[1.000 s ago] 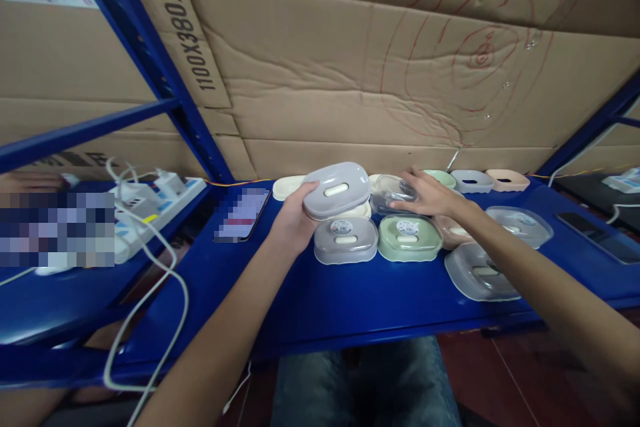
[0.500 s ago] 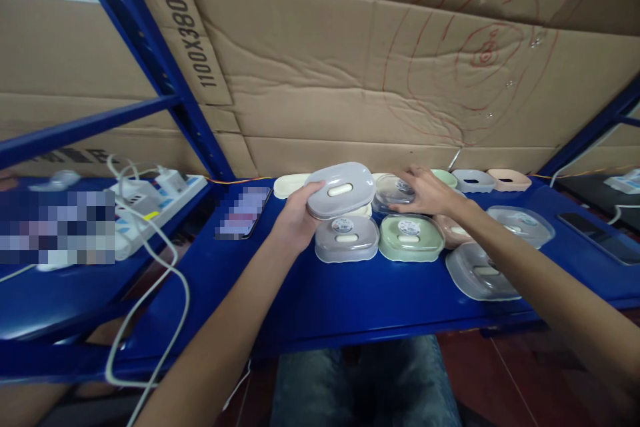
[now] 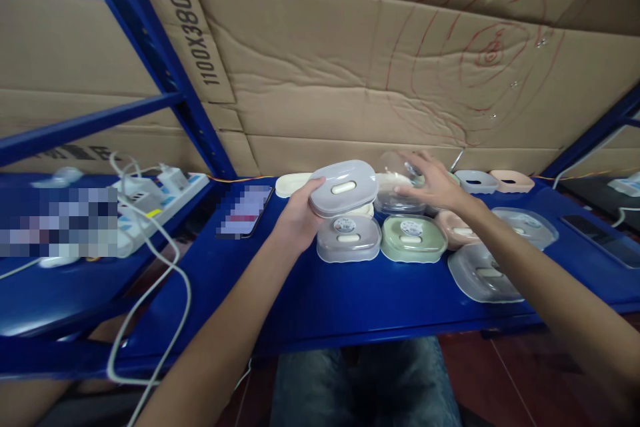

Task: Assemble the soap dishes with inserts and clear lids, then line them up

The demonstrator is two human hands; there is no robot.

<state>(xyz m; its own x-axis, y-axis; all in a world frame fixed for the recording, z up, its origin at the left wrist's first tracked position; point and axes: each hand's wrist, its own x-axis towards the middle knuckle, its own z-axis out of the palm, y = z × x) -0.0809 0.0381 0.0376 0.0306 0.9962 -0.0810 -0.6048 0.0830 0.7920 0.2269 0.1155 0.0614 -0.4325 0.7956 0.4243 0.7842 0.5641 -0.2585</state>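
Head view: my left hand (image 3: 299, 213) grips the grey box (image 3: 343, 187) at its nine o'clock edge, raised above the blue shelf (image 3: 320, 293); my right hand (image 3: 434, 185), fingers half-curled, lifts a clear lid (image 3: 399, 168) at three o'clock of it.

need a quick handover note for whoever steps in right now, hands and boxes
Left hand holds a grey soap box off the blue shelf.
Right hand lifts a clear lid above a stack of clear lids.
Closed grey box and green box sit in front; pink box beside them.
Held box not lidded yet; loose lid lies at right.
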